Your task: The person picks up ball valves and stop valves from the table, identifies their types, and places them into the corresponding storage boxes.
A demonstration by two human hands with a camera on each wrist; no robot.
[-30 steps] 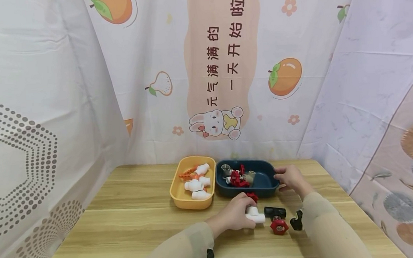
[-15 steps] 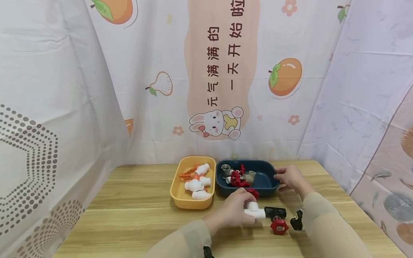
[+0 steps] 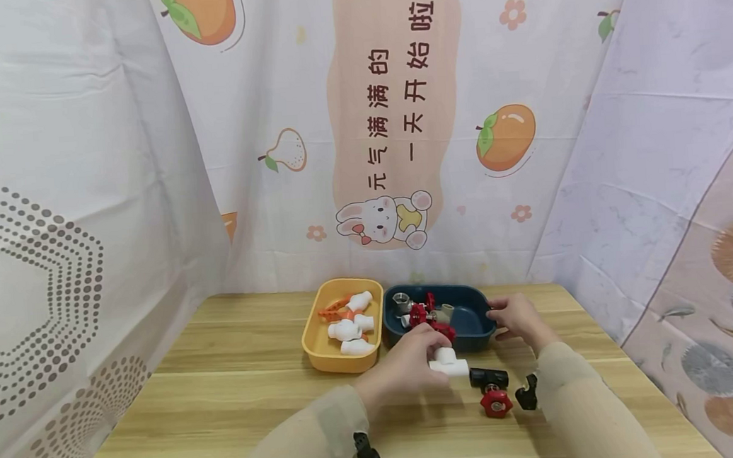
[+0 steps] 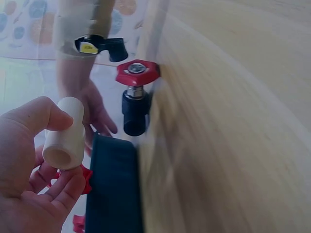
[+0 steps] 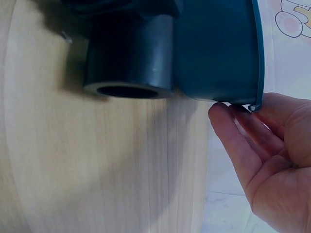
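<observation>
My left hand (image 3: 408, 364) holds a white plastic pipe valve (image 3: 453, 367) with a red handwheel, raised at the front side of the dark blue bin (image 3: 471, 315). In the left wrist view the thumb lies over the white valve body (image 4: 65, 138) and the fingers curl beneath. My right hand (image 3: 514, 316) grips the bin's right end; the right wrist view has the thumb at the rim and fingertips against the end wall. A black valve (image 3: 489, 377) with a red handwheel (image 3: 496, 404) lies on the table, just in front of the bin.
Inside the blue bin are several valves with red handwheels (image 3: 418, 315) and a metal fitting (image 3: 401, 302). The yellow bin (image 3: 311, 345) beside it contains white fittings (image 3: 344, 330) and orange pieces (image 3: 334, 308). Both stand near the back curtain on the wooden table (image 3: 237, 387).
My left hand has lifted the white valve from near the black valve and moved it toward the blue bin. The right hand stays at the bin's end.
</observation>
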